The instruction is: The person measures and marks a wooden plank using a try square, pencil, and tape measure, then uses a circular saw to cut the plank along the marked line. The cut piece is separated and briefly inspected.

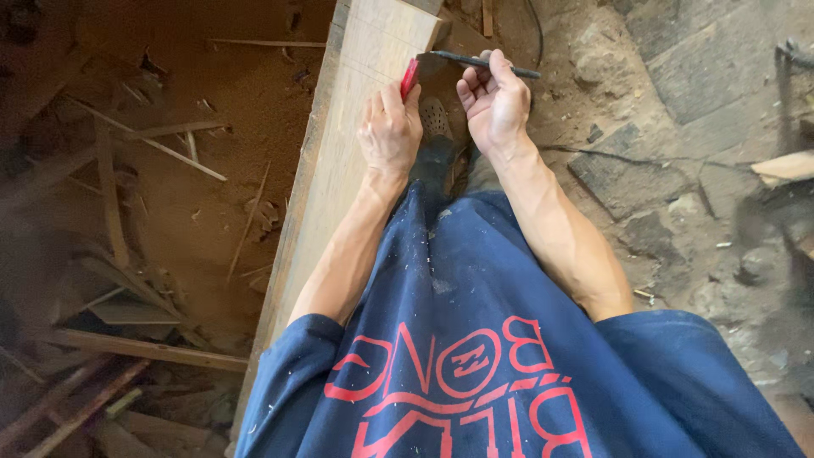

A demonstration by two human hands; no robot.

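My left hand (390, 127) is closed around the red handle (409, 78) of a square, and my right hand (496, 102) pinches its dark metal blade (475, 59) between thumb and fingertips, so both grips are clenched on the one tool. The square (441, 61) sits at the top centre of the frame, at the far end of a long pale plank (339, 170) that runs from the lower left up to the top middle. The handle lies against the plank's right edge; the blade sticks out to the right, past the wood, over the ground.

The square looks light and rigid, a thin steel blade that would slip in a loose pinch, so the handle is the better place to hold it. The plank looks stiff and heavy, rough-sawn, best taken by its long edges.

Below my hands I see a dark shoe (435, 119) and my blue shirt (475, 356) filling the lower middle. To the left, sawdust (220, 76) covers the floor, with thin offcut strips (144, 136) and scrap boards (136, 346) piled in the lower left. To the right are rough stone slabs (627, 178) and what may be a cable (610, 155), though it is too thin to be sure. The scrap crowds the plank's left side.
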